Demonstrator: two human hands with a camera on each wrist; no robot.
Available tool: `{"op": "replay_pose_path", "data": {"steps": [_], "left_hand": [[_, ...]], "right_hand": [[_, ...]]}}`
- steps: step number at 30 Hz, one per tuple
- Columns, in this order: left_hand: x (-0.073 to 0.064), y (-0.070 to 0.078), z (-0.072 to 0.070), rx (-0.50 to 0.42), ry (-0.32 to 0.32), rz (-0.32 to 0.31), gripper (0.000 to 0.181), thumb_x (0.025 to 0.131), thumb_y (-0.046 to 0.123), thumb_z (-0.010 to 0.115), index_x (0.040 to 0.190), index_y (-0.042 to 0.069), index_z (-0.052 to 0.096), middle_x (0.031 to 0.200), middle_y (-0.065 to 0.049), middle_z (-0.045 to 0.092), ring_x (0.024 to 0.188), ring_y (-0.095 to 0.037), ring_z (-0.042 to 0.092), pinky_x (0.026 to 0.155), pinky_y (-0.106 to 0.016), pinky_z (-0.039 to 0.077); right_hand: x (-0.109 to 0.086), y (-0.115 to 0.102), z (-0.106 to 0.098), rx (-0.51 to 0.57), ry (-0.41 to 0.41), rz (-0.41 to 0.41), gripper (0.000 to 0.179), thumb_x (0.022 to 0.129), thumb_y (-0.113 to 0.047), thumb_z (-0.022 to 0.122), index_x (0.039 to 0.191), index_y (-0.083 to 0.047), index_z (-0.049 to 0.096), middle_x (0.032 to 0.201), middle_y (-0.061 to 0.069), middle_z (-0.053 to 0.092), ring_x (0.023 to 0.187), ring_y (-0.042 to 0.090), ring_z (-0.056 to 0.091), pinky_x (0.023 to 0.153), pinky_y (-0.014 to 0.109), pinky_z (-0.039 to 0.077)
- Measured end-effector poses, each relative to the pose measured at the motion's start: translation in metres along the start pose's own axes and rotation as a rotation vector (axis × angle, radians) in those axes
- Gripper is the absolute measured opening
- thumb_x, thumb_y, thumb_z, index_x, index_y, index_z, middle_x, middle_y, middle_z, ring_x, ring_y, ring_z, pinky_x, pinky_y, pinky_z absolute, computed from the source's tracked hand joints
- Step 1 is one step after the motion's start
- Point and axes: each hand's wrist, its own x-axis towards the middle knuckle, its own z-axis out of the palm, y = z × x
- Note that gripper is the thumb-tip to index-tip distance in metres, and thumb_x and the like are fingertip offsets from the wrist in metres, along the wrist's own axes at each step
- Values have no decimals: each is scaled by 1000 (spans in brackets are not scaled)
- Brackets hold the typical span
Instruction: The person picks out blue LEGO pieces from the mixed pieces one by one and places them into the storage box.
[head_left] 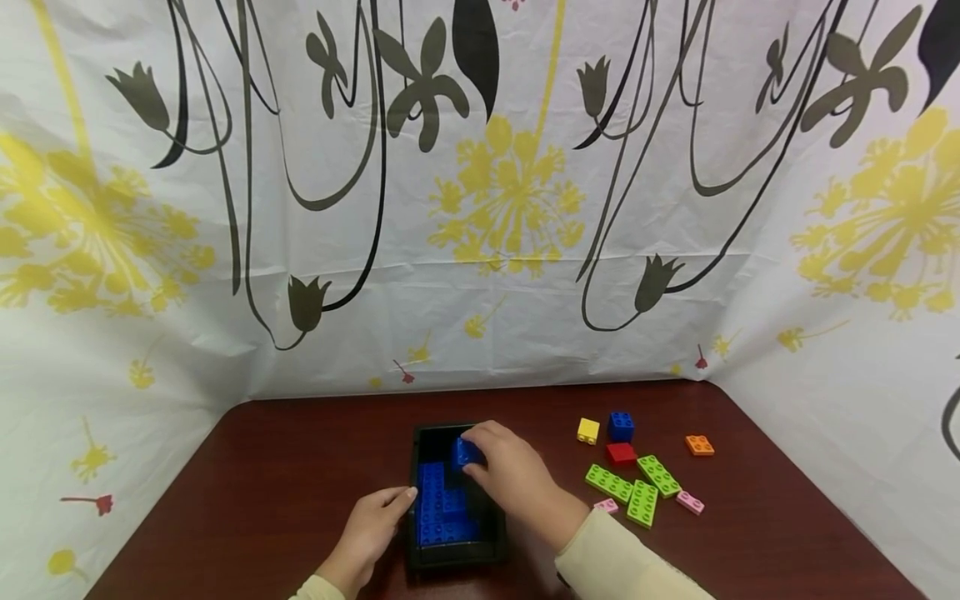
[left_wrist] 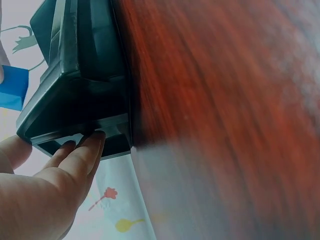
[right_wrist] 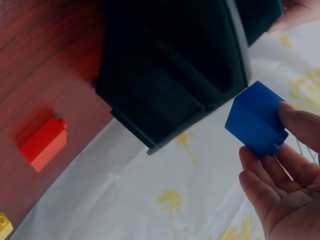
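A black tray [head_left: 459,557] stands on the dark red table, with several blue bricks [head_left: 432,508] laid along its left side and near end. My left hand [head_left: 369,527] grips the tray's left rim. In the left wrist view, the thumb is at the upper edge and the fingers [left_wrist: 82,157] reach under the lip. Over the tray's far right part, my right hand [head_left: 517,475] pinches a blue brick [head_left: 463,452] between thumb and fingers. The right wrist view shows this brick [right_wrist: 255,120] above the tray's rim, its studs toward the fingers.
Loose bricks lie right of the tray: yellow [head_left: 588,431], blue [head_left: 621,427], red [head_left: 621,454] and orange [head_left: 700,446]. Nearer are several lime green bricks [head_left: 642,503] and two small pink ones [head_left: 690,502]. A patterned white curtain [head_left: 480,333] rises behind the table.
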Motion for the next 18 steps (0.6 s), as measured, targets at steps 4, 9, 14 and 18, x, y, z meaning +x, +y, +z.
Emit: {"op": "replay_pose_path", "data": {"steps": [4,9,14,18], "left_hand": [[0,1,1,6,7,-3,55,99,38,55,129,-8,56,132,-30,53,116,-46,53,90,-52,53],[0,2,1,7,17,-3,55,99,38,55,129,-8,56,131,-29,54,116,-46,54,90,-52,53],[0,1,1,4,24,-1,55,98,38,55,128,-8,57,130,-29,54,116,-45,54,90,-53,53],[0,0,2,8,25,0,56,98,39,55,128,-8,57,130,-29,55,115,-45,54,89,-52,53]], "right_hand": [[6,0,7,-29,-9,-6,36,85,-18,75,118,-5,66,115,8,64,104,20,64,87,35,57],[10,-1,14,-30,-24,3,35,85,-18,75,117,-6,66,113,7,64,103,19,64,87,34,57],[14,-3,18,-43,-49,14,35,85,-18,75,116,-5,67,111,8,65,100,19,65,86,33,58],[18,-3,21,-76,-82,28,34,85,-19,75,116,-6,67,112,8,65,99,18,66,85,32,58]]}}
